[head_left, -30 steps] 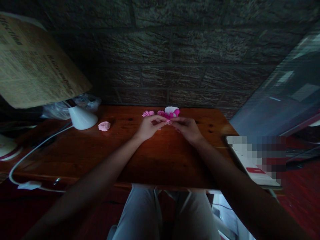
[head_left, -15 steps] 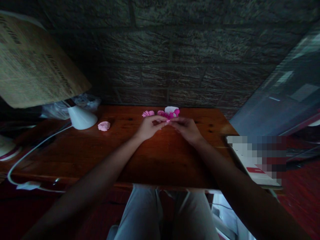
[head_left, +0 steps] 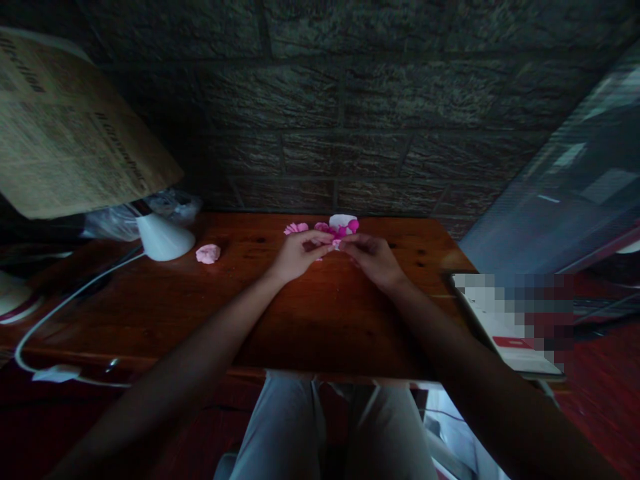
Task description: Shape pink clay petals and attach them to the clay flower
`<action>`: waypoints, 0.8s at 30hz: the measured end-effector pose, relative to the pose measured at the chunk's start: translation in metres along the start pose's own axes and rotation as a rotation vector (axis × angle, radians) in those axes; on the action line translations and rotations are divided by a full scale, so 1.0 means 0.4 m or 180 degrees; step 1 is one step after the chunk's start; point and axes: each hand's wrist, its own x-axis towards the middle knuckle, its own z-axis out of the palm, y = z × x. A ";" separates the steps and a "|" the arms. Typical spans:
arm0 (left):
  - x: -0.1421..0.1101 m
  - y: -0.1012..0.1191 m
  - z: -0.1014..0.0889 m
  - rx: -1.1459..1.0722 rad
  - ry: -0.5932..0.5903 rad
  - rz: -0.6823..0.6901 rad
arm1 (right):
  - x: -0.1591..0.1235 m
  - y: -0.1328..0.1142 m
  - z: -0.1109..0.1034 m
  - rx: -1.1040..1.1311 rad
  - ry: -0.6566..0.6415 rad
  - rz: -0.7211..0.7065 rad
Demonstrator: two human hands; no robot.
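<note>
Above the wooden table, my left hand [head_left: 299, 253] and my right hand [head_left: 373, 259] meet fingertip to fingertip. Both are closed in a pinch on a small pale pink piece [head_left: 337, 245], too small and dim to make out its kind. Just behind the fingers lie bright magenta pieces [head_left: 352, 227] against a white piece [head_left: 340, 219]. A pink ruffled, flower-like piece [head_left: 296, 228] sits behind my left hand, with another pink piece [head_left: 323, 227] beside it. Parts of this group are hidden by my hands.
A crumpled pale pink lump [head_left: 208, 253] lies on the table [head_left: 240, 293] near the white lamp base [head_left: 166, 239]. Over it hangs a newsprint lampshade [head_left: 75, 127]. The white cable [head_left: 75, 313] runs off the front edge. A flat, partly blurred-out board [head_left: 520, 353] lies right.
My fingers shift slightly around the small pink piece, and a little more of it shows between them. Arms and the other pieces stay in place.
</note>
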 end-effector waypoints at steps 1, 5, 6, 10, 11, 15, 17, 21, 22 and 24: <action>0.000 0.000 0.000 0.0005 -0.0024 0.0005 | 0.000 0.000 0.000 0.0025 -0.0033 -0.0005; 0.000 0.002 -0.001 -0.0035 -0.0059 0.0016 | 0.002 0.003 0.002 0.0092 -0.0165 0.0015; 0.000 0.002 -0.002 -0.0049 -0.0060 0.0000 | 0.002 0.004 0.002 0.0102 -0.0187 0.0025; 0.003 0.002 0.000 -0.0122 -0.0070 -0.0026 | 0.003 0.007 0.001 0.0108 -0.0201 0.0025; 0.003 0.001 0.000 -0.0153 -0.0066 -0.0028 | 0.003 0.007 0.000 0.0099 -0.0186 0.0028; 0.005 -0.004 0.002 -0.0316 -0.0013 -0.0079 | 0.003 0.007 -0.002 0.0058 -0.0137 0.0081; 0.005 -0.005 0.001 -0.0323 -0.0007 -0.0095 | 0.001 0.006 -0.002 0.0042 -0.0164 0.0119; 0.004 0.001 -0.001 -0.0188 -0.0037 -0.0053 | -0.001 0.001 0.000 0.0059 -0.0212 0.0119; 0.003 0.003 -0.001 -0.0174 -0.0044 -0.0043 | -0.001 -0.001 0.000 0.0074 -0.0213 0.0121; 0.003 0.007 -0.003 -0.0176 -0.0037 -0.0053 | -0.002 -0.005 0.002 0.0087 -0.0224 0.0143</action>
